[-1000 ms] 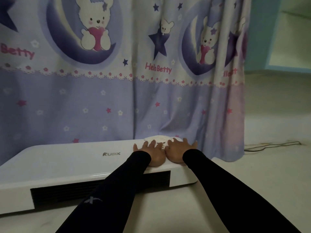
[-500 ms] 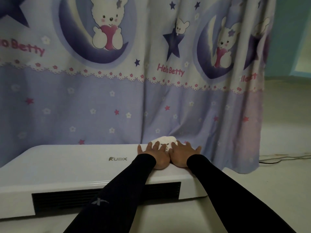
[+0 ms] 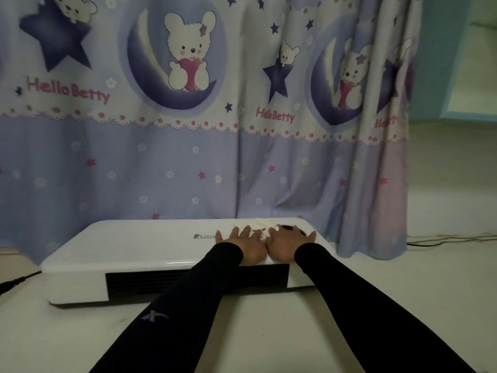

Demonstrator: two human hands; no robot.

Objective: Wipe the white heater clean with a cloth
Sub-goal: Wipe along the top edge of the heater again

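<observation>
The white heater lies flat on the floor with a dark vent grille along its front face. A pale cloth rests on the right part of its top, mostly hidden under my fingers. My left hand and my right hand lie side by side, palms down with fingers spread, pressing flat on the cloth. Both arms wear long black sleeves.
A lilac curtain printed with bears and stars hangs right behind the heater. A black cable lies at the heater's left end. More cables run along the pale floor at the right.
The heater now sits farther right and higher in view as my head turned. My hands stay pressed on the cloth at the heater's right part, having slid a little toward the front.
</observation>
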